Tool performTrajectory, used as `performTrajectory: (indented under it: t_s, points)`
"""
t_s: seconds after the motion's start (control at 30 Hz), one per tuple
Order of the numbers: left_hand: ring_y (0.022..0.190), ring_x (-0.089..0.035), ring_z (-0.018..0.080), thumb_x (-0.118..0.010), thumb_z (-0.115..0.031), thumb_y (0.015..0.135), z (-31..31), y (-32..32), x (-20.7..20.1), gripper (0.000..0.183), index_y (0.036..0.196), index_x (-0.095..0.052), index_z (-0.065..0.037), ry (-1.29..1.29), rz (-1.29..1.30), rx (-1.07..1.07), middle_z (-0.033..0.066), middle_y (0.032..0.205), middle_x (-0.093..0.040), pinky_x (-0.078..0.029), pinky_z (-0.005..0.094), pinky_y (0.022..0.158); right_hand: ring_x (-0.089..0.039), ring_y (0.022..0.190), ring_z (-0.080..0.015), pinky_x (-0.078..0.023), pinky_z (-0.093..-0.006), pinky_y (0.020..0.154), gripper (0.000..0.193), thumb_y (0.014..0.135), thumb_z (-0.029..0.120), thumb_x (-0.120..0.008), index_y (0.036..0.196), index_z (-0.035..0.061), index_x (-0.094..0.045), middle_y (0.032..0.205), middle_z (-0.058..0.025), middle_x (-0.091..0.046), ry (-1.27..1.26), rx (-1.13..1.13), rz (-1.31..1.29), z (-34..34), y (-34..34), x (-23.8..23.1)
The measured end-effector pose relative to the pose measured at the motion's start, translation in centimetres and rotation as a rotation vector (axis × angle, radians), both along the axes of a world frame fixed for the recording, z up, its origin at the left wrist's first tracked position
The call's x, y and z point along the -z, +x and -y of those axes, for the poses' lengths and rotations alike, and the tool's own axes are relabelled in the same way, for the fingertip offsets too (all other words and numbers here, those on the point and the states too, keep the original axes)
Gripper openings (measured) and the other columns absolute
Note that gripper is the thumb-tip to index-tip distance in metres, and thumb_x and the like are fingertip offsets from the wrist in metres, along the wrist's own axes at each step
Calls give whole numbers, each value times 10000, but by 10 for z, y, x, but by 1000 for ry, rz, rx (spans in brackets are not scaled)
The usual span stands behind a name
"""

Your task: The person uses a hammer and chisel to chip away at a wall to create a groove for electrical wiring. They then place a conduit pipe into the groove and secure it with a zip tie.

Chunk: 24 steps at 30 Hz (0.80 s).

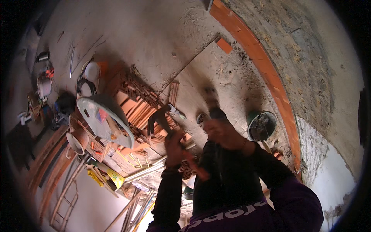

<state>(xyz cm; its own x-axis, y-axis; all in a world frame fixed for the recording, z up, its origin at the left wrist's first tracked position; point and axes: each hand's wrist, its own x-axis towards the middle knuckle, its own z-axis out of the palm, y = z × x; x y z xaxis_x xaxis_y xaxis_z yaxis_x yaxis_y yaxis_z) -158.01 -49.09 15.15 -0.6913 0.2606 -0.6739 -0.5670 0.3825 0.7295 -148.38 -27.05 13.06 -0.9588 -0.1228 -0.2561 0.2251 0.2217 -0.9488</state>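
My left hand [174, 149] is closed round a hammer, whose dark metal head [160, 117] points up and away and whose red-orange handle [196, 165] sticks out below the fist. Apart from it, my right hand [226, 134] hovers over my dark-clothed legs. Motion smears its fingers, so their grip is unclear. Under and left of the hammer lie stacked orange-brown clay tiles [135, 106]. To the right of my right hand stands a dark green bucket [252, 127] with grey material inside.
Orange tiles [266, 65] line the foot of the rough wall [305, 50]. One loose tile [223, 45] lies on the dusty floor. At left are a grey-green tub [87, 110], a pinkish bucket [78, 141], scattered tools [42, 87] and a metal frame [71, 193].
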Motion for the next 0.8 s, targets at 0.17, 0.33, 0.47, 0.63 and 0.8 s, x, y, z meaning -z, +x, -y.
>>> performTrajectory:
  t_s: [0.17, 0.33, 0.47, 0.63, 0.8]
  points:
    - [788, -516, 176, -446, -296, 965, -134, -106, 31, 314, 918, -565, -9, 262, -59, 124, 66, 853, -574, -413, 324, 724, -630, 823, -276, -502, -351, 723, 403, 865, 224, -609, 1192, 39, -464, 950, -152, -617, -80, 212, 430, -11, -104, -8]
    - [952, -588, 257, -514, -224, 935, -132, -165, 125, 261, 1089, -554, -17, 101, 8, 321, 131, 1005, -602, -458, 333, 825, -604, 730, -378, -482, -446, 637, 328, 827, 300, -626, 948, 4, -554, 799, -192, -607, 689, -140, 69, -114, -118, 108]
    - [900, -604, 243, -488, -322, 938, -125, -242, 189, 344, 1017, -588, -4, -189, -344, 719, 158, 924, -604, -470, 362, 768, -612, 725, -342, -489, -426, 629, 340, 811, 351, -605, 814, 12, -574, 761, -194, -602, 446, 335, 887, -157, -103, 167]
    - [828, -614, 277, -501, -357, 929, -215, -345, 236, 368, 968, -587, -1, -159, -386, 570, 162, 911, -613, -471, 368, 745, -636, 753, -286, -495, -425, 633, 304, 811, 345, -614, 860, 45, -614, 751, -167, -631, 192, 569, 1384, -171, -59, 266]
    - [797, -609, 232, -571, -230, 901, -337, -412, 281, 231, 1001, -568, -21, 217, -577, 475, 120, 890, -600, -475, 331, 723, -598, 752, -360, -477, -475, 625, 254, 841, 356, -587, 930, 121, -623, 807, -165, -605, 586, 700, 1088, -144, -3, 365]
